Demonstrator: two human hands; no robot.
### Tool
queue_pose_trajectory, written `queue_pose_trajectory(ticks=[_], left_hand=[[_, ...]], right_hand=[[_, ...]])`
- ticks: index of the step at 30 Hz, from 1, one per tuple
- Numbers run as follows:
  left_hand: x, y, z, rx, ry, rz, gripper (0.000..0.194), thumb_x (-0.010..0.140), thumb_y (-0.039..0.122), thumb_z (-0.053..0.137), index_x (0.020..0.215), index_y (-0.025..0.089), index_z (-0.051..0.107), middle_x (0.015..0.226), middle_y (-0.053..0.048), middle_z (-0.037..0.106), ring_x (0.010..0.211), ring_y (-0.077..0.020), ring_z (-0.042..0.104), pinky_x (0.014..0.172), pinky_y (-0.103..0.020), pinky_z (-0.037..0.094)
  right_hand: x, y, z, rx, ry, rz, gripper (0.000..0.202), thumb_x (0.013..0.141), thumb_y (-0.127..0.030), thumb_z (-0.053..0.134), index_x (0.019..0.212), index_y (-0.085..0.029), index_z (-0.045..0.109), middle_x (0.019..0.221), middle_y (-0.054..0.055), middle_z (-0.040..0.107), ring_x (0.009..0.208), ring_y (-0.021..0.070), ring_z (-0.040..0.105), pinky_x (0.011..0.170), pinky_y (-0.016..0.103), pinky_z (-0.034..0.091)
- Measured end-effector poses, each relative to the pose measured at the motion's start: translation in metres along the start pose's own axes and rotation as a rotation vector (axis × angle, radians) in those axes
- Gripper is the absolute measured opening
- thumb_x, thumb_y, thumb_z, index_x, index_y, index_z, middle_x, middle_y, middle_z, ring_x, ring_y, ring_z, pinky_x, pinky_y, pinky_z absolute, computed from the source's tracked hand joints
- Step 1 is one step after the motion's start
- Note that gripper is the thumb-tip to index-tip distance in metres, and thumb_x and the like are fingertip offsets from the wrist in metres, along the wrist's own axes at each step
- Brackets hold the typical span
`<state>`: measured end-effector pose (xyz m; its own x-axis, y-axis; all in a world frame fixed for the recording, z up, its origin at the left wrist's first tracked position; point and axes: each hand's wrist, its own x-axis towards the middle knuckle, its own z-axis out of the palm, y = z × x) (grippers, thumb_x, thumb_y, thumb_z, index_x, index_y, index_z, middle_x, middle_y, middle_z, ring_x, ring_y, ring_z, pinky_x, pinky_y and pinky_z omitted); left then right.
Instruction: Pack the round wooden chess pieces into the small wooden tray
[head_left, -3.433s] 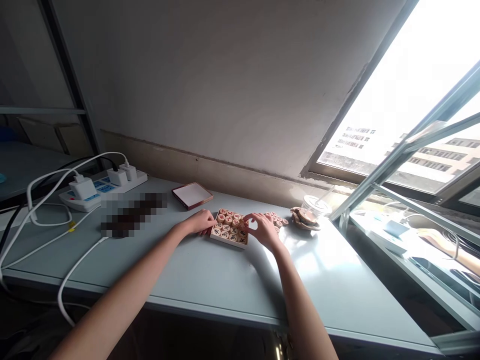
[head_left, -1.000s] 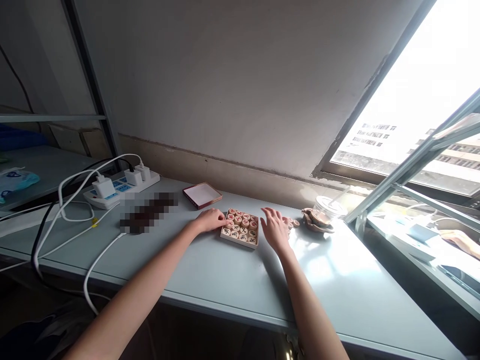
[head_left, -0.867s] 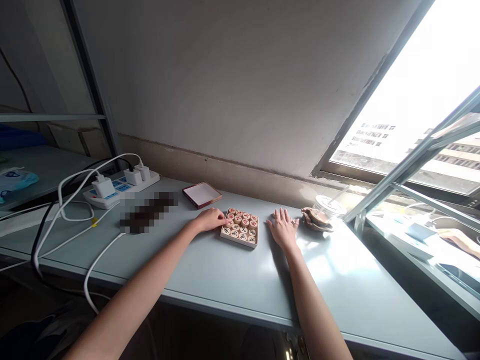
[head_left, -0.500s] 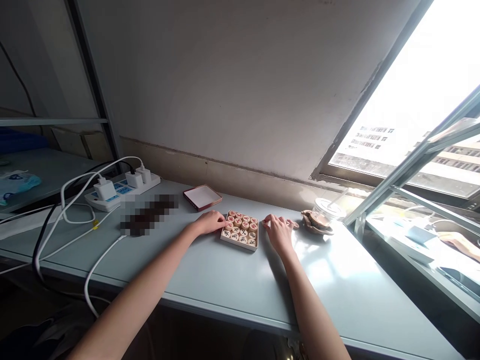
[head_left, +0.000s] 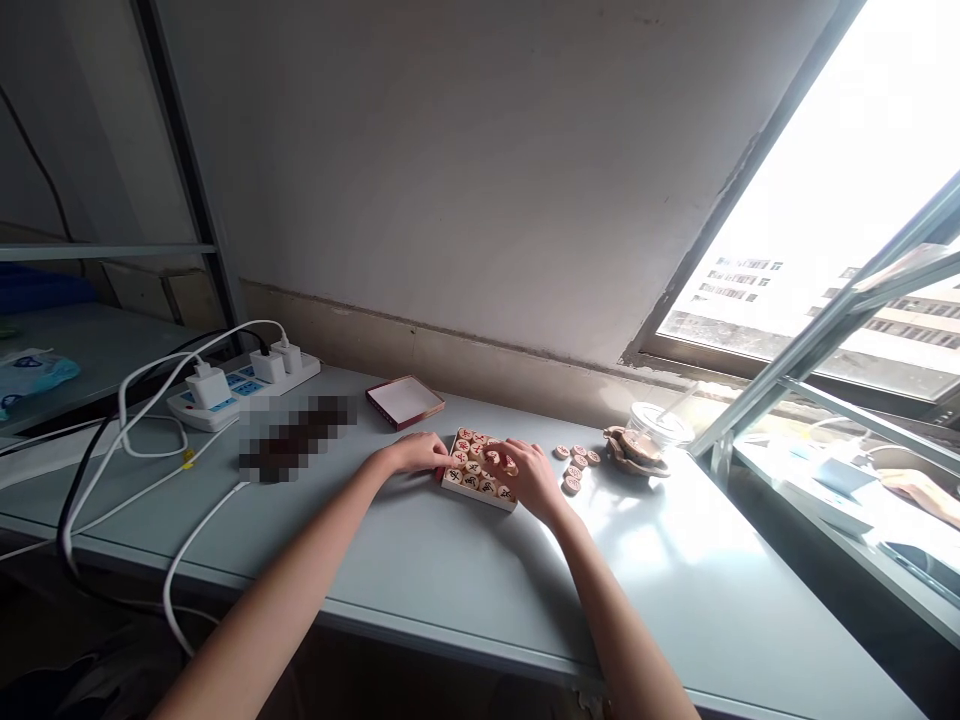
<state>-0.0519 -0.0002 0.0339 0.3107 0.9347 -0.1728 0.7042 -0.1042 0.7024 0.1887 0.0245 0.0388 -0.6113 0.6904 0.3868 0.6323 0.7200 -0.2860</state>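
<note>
Box: a shallow square box [head_left: 480,497] lies flat on the bench [head_left: 465,570], mid-width and toward the far edge; a reddish edge shows at its left side.
Discs in box: round wooden discs [head_left: 471,466] packed in rows, faces up, each bearing a red or dark character; the characters are too small to read.
Left hand: the left hand [head_left: 417,452] rests against the left edge of the box, fingers curled and together, holding nothing; judged to be steadying the box against sliding.
Right hand: the right hand [head_left: 526,476] is over the right part of the box, fingertips drawn together above the discs there; whether a disc is pinched between them cannot be told.
Loose discs: a small cluster of loose discs [head_left: 576,466] lies on the bench just right of the box, within easy reach of the right hand, apart from it.
Lid: a reddish lid [head_left: 405,401] with a pale inside lies upturned, farther back and to the left, clear of the hands.
Cup: a clear lidded cup [head_left: 660,424] stands at the far right by the window, beside a brown crumpled object [head_left: 634,450].
Power strip: a white power strip [head_left: 244,378] with plugged chargers sits at the far left; no legible label.
Cables: white cables [head_left: 154,400] loop across the left of the bench.
Blurred patch: a dark item [head_left: 296,437] is obscured.
</note>
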Motion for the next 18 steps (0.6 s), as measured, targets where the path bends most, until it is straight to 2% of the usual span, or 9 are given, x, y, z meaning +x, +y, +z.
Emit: queue_pose_trajectory(ticks=[3, 9, 13, 16, 18], left_hand=[[0.002, -0.004, -0.002, -0.02, -0.054, 0.028, 0.051, 0.071, 0.064, 0.054, 0.065, 0.015, 0.069, 0.056, 0.0, 0.052, 0.05, -0.0084, 0.032, 0.053, -0.026, 0.022], [0.0, -0.001, -0.003, 0.005, -0.057, 0.013, 0.041, 0.073, 0.053, 0.053, 0.067, 0.016, 0.071, 0.057, 0.0, 0.053, 0.051, -0.0088, 0.032, 0.052, -0.027, 0.021], [-0.001, 0.001, -0.002, 0.014, -0.042, 0.006, 0.035, 0.072, 0.044, 0.052, 0.066, 0.016, 0.071, 0.057, 0.0, 0.054, 0.052, -0.0091, 0.033, 0.053, -0.027, 0.021], [-0.001, 0.001, -0.002, 0.031, -0.038, 0.012, 0.035, 0.072, 0.044, 0.052, 0.063, 0.016, 0.069, 0.054, 0.0, 0.05, 0.051, -0.0091, 0.032, 0.053, -0.027, 0.02], [0.0, 0.001, -0.002, 0.045, -0.032, 0.013, 0.034, 0.071, 0.043, 0.052, 0.06, 0.016, 0.068, 0.053, 0.001, 0.047, 0.051, -0.0093, 0.032, 0.053, -0.028, 0.02]], right_hand=[[0.0, -0.006, 0.003, -0.053, -0.042, -0.045, 0.022, 0.089, -0.041, 0.054, 0.103, -0.027, 0.064, 0.096, 0.001, 0.068, 0.087, 0.017, 0.059, 0.076, 0.03, 0.033], [-0.002, -0.011, 0.008, -0.053, -0.041, -0.06, 0.019, 0.092, -0.033, 0.052, 0.106, -0.027, 0.062, 0.113, 0.003, 0.066, 0.104, 0.0191, 0.058, 0.083, 0.033, 0.031], [-0.001, -0.013, 0.006, -0.022, -0.052, -0.059, 0.022, 0.092, -0.031, 0.048, 0.11, -0.03, 0.061, 0.11, 0.003, 0.067, 0.102, 0.0192, 0.059, 0.084, 0.033, 0.032], [0.0, -0.005, 0.0, -0.035, -0.001, 0.023, 0.025, 0.091, -0.028, 0.047, 0.112, -0.029, 0.061, 0.101, 0.002, 0.069, 0.09, 0.0173, 0.06, 0.082, 0.033, 0.033], [0.0, 0.008, -0.004, -0.126, 0.078, 0.138, 0.026, 0.092, -0.027, 0.044, 0.112, -0.028, 0.061, 0.104, 0.003, 0.067, 0.094, 0.0183, 0.058, 0.084, 0.034, 0.033]])
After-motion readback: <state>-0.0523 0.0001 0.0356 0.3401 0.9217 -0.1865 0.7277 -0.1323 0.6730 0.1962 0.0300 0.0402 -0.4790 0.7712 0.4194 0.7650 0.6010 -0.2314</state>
